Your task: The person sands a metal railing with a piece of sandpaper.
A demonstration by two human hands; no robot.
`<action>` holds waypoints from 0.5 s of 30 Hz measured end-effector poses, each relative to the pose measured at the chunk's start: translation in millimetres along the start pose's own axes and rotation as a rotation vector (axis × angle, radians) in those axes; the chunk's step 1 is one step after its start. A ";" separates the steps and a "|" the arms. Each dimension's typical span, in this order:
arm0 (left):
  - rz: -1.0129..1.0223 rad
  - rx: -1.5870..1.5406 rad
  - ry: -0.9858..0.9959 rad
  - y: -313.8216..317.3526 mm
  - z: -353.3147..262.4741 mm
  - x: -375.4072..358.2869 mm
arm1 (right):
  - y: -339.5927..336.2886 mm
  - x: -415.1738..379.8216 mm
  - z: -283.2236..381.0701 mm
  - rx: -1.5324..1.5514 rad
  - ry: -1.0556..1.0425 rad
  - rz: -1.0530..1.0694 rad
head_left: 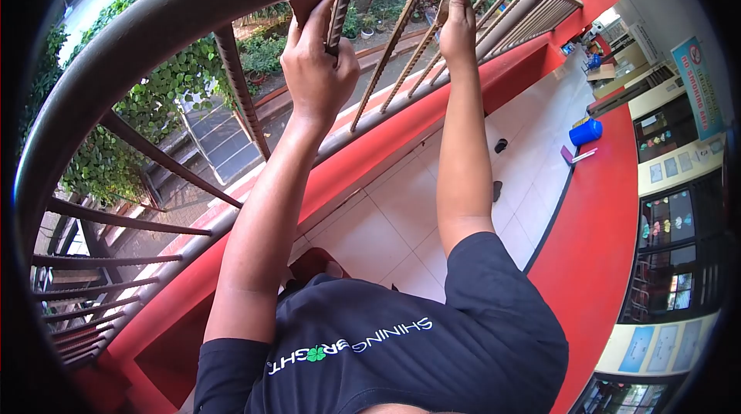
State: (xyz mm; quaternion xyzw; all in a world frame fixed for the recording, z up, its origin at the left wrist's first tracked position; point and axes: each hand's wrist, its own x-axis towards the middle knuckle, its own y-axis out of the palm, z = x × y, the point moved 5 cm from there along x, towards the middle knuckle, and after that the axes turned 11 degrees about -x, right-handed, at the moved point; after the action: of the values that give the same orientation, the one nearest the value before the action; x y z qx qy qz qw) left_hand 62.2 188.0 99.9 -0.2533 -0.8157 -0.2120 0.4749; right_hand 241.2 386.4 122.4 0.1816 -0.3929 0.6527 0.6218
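Observation:
My left hand point(318, 70) is closed around a ribbed upright bar point(340, 16) of a metal railing, just below its thick curved grey top rail point(208, 9). A thin reddish-brown piece point(309, 5), like sandpaper, sticks out between its fingers. Farther along the railing, my right hand point(458, 24) grips a brown folded piece point(443, 6) of similar look against another bar. The fingertips there are partly hidden behind the hand. Both arms are stretched out from my black shirt point(409, 337).
A red ledge point(340, 189) runs beneath the lower rail. White floor tiles point(401, 221) lie below, with dark footwear point(501, 145) on them. A blue container point(586, 131) stands along the red-and-cream wall at right. Green plants point(154, 98) grow beyond the railing.

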 end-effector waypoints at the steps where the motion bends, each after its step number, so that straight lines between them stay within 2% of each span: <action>1: -0.001 0.001 0.000 0.1 0.3 0.6 | 6.0 -2.1 0.4 -0.087 0.067 0.024; 2: -0.002 0.004 0.011 0.0 -0.1 1.4 | 9.8 -8.8 5.0 -0.150 -0.089 -0.091; 3: 0.001 0.006 0.019 -0.6 -1.1 0.5 | 13.9 -14.3 -8.6 -0.119 -0.069 -0.008; 5: 0.009 0.003 0.007 -0.9 -2.6 0.5 | 18.2 -42.5 -20.7 -0.276 -0.110 -0.013; 6: 0.010 0.004 0.000 -0.9 -2.7 1.3 | 22.0 -57.8 -27.7 -0.241 -0.097 0.042; 7: 0.014 0.003 -0.005 -1.4 -3.5 -0.6 | 26.7 -66.8 -24.1 -0.266 -0.180 -0.027; 8: 0.026 0.008 -0.035 -1.4 -2.6 -1.9 | 21.8 -71.5 -30.1 -0.293 -0.097 0.032; 9: 0.034 0.013 -0.059 -1.0 -0.8 -0.6 | 14.6 -68.7 -36.2 -0.317 -0.020 0.088; 11: 0.023 0.013 -0.035 -1.1 -0.4 1.3 | -4.8 -39.8 -8.6 -0.270 -0.054 -0.021; 12: 0.014 0.012 -0.019 -0.8 -0.7 -0.2 | -10.5 -24.0 4.9 -0.185 -0.008 -0.026; 13: 0.017 0.013 -0.026 -0.2 -0.3 -1.6 | -15.6 -14.4 29.8 -0.269 -0.052 -0.039; 15: 0.002 0.016 -0.031 -0.9 1.2 -1.3 | -2.1 -7.5 19.7 -0.407 -0.146 -0.028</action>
State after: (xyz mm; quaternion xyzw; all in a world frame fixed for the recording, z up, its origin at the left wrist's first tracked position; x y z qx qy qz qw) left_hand 61.4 187.8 98.0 -0.2538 -0.8244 -0.2012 0.4642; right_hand 239.5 366.7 129.8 0.1044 -0.5580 0.5362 0.6246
